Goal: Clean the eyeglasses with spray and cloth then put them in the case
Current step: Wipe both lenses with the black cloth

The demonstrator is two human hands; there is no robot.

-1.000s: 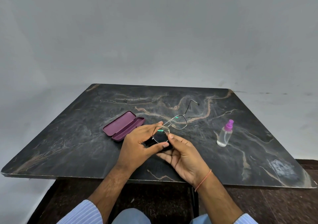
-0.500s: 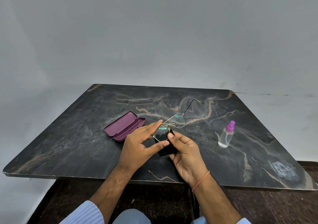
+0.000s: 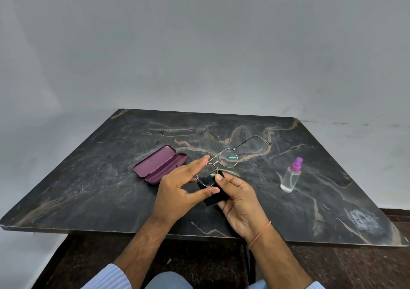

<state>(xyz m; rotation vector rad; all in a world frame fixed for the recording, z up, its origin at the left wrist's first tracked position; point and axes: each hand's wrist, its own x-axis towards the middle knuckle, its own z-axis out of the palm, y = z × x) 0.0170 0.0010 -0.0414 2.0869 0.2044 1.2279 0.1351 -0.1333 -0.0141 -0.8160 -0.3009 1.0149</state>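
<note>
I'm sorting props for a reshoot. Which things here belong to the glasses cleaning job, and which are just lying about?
Belong to the job:
eyeglasses
black cloth
spray bottle
open case

Lying about:
nothing; only the table is left.

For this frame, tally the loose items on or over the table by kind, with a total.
Eyeglasses: 1
Open purple case: 1
Spray bottle: 1
Black cloth: 1
Total: 4
</note>
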